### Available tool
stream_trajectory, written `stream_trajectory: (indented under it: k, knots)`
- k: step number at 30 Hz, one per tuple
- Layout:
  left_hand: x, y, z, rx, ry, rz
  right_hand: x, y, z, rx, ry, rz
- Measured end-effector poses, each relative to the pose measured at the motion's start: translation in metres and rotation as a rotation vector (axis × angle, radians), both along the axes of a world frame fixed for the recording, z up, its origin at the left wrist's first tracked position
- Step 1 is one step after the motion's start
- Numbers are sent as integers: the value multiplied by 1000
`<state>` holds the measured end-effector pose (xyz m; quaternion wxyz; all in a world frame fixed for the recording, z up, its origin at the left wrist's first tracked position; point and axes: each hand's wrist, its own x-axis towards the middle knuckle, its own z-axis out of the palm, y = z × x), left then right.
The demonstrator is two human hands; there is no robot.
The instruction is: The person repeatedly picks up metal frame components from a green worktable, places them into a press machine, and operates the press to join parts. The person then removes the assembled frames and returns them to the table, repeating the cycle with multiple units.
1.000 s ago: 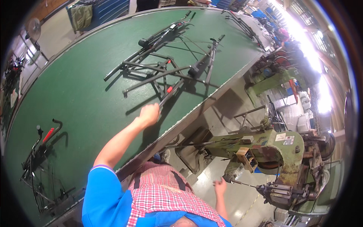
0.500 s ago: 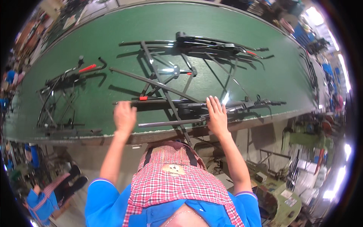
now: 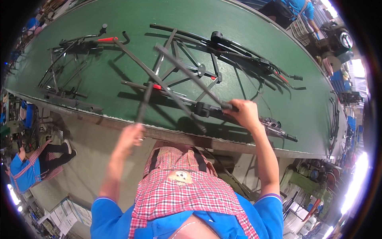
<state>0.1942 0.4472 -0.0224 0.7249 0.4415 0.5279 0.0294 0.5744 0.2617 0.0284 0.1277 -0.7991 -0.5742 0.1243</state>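
A folding frame of dark metal tubes point(image 3: 181, 98) lies spread along the near edge of the green table, with crossing bars, red clips and a black joint block point(image 3: 203, 108). My right hand point(image 3: 245, 114) is closed round the dark end of a tube point(image 3: 191, 75) that slants up and away to the left, blurred by motion. At the table's near edge my left hand point(image 3: 131, 136), also blurred, is closed on the lower end of a frame bar point(image 3: 145, 104). Whether the tube in my right hand joins the frame, I cannot tell.
A second folded frame point(image 3: 242, 53) lies farther back, and a third point(image 3: 73, 59) at the left. More dark tubes point(image 3: 335, 119) rest by the right edge. One person point(image 3: 34, 165) is at the lower left, another point(image 3: 296, 10) at the far right. Green machinery point(image 3: 306, 183) stands below right.
My right hand has gone from lying flat on the frame to gripping a tube, now raised. My left hand has come nearer to me with a bar in it. The view has turned.
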Motion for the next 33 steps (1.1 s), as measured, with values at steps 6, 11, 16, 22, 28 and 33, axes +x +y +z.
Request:
stream_trajectory:
  k: [6,11,16,22,28,33]
  knots:
    - [-62,102,24,311,243,-269,32,66,-73,-174,-67,161]
    - [-73,107,15,519,348,-276,17,70,-96,-4,-129,396]
    - [-75,116,21,789,547,-274,-79,146,-66,354,227,431]
    - [-64,120,39,755,473,-292,-150,209,-104,-13,331,380]
    - [-76,101,16,655,402,-237,-57,119,-18,245,530,604]
    - [-53,76,20,438,314,-219,24,-12,-79,-119,242,219]
